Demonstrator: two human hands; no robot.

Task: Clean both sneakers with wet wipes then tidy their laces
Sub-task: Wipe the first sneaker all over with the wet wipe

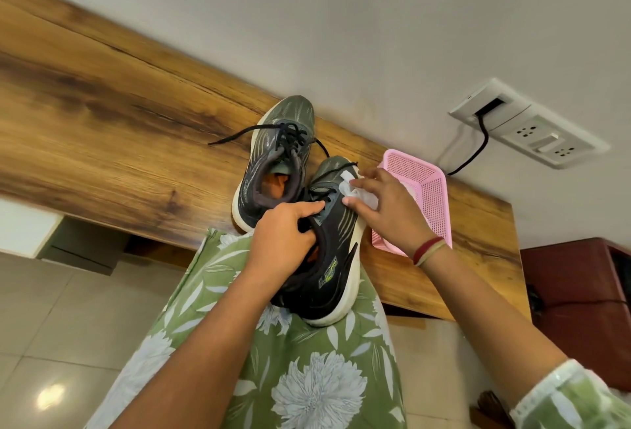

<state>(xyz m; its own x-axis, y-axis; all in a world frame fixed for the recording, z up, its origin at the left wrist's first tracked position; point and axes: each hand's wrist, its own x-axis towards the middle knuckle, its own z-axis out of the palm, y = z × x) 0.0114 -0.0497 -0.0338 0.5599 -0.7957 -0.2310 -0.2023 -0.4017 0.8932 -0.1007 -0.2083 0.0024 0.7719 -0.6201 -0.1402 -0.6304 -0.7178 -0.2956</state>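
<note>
Landmark: pink basket [426, 189], on the wooden tabletop [102, 104]
Held sneaker [336, 258]: just left of the pink basket, toe close against its left wall, heel hanging past the table edge over a green floral garment [307, 377]
Second sneaker [280, 141]: further left of the pink basket, beyond the held one, flat on its sole
Loose laces [235, 135]: undone, trailing from the second sneaker away from the basket
Left hand [283, 223]: on the side of the held sneaker away from the basket, fingers curled round collar and tongue in a firm grip
Right hand [386, 210]: over the basket's left rim, fingers bent and pinching the wet wipe
Wet wipe [355, 189]: white, bunched, pressed on the held sneaker's forefoot, between the basket and the lace row
Basket contents: mostly hidden behind the right hand, so not possible to tell
Step in hand, as a judgement: wiping the upper of the first sneaker, with lace tidying not yet begun
Risk, snagging: wipe caught on the black lace crossings through strokes too near the eyelets, likely tearing or bunching
Risk, dropping: sneaker tipped off the edge, given the overhanging heel and a one-handed hold
Risk, knocking: light basket pushed along the tabletop by the right wrist on a wide stroke
Risk, tangling: trailing laces dragged under the held sneaker
</note>
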